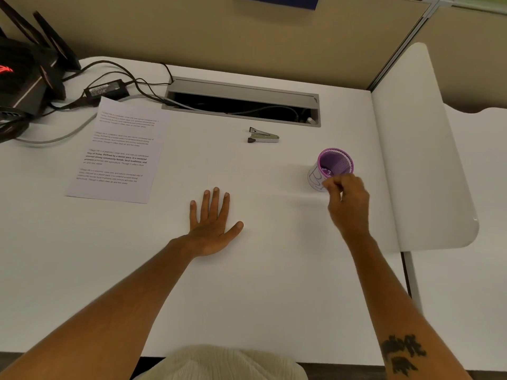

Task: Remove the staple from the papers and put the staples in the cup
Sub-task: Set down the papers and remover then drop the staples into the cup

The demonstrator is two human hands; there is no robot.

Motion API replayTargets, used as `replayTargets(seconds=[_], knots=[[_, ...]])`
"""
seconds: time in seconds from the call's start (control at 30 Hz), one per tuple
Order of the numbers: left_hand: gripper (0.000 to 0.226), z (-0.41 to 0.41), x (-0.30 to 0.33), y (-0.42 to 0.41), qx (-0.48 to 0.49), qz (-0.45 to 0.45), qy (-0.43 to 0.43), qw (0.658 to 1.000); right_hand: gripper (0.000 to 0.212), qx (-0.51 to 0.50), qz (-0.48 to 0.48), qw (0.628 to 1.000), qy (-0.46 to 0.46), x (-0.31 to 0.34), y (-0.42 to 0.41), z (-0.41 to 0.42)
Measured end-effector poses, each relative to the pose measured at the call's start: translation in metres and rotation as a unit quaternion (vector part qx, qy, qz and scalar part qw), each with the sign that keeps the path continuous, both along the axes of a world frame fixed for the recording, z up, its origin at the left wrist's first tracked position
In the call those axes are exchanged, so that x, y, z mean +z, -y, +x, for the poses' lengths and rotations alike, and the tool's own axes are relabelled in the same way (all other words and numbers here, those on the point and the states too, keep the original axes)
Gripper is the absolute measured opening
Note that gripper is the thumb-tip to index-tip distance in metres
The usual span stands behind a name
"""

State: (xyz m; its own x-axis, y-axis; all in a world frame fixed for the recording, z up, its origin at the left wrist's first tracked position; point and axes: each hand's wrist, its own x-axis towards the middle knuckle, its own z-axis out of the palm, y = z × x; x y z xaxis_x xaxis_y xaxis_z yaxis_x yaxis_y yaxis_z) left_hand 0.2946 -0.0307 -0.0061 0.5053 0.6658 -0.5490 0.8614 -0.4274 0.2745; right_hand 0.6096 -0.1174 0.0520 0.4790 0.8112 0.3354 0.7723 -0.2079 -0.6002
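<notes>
L hand (212,223) flat on the desk (274,283), palm down, fingers straight and spread, grasping nothing; sits near-side and well left of the cup (333,167). R hand (347,201) at the cup's near rim, fingertips (326,183) bunched in a pinch over the near edge — can't tell if a staple is between them, too small to see. Cup: purple mesh w/ white paper wrap, upright, small dark bits at the bottom, prob. staples but unclear. Staple remover (262,136) lies on the desk beyond and left of the cup, apart from both hands. Paper (118,152) — printed sheet, flat, far left of the cup, untouched; can't tell if it's one sheet or a stack. Open cable tray (242,101) behind the remover; power brick (107,90) and cords beyond the paper; black router (24,72) at the far-left corner.
</notes>
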Motion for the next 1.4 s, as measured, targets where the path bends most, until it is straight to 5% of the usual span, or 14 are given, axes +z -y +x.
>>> replayTargets(seconds=[0.37, 0.67, 0.87, 1.07, 1.4], knots=[[0.105, -0.002, -0.003, -0.001, -0.003, -0.009, -0.002, 1.0, 0.021, -0.036, -0.047, 0.998, 0.029, 0.027, -0.04, 0.048], [0.089, 0.0, 0.0, 0.0, -0.003, 0.0, -0.005, 1.0, 0.013, -0.035, -0.043, 0.998, 0.029, 0.032, -0.036, 0.052], [0.119, -0.003, -0.004, -0.002, -0.002, -0.006, 0.007, 1.0, 0.015, -0.032, -0.031, 0.999, -0.004, 0.032, -0.031, 0.05], [0.096, -0.002, -0.003, -0.001, -0.003, 0.0, 0.0, 1.0, 0.009, -0.074, 0.023, 0.993, -0.086, 0.032, -0.01, 0.02], [0.102, -0.001, -0.005, -0.001, 0.002, 0.001, -0.001, 1.0, 0.007, -0.044, -0.114, 0.989, -0.08, -0.041, 0.022, -0.031]])
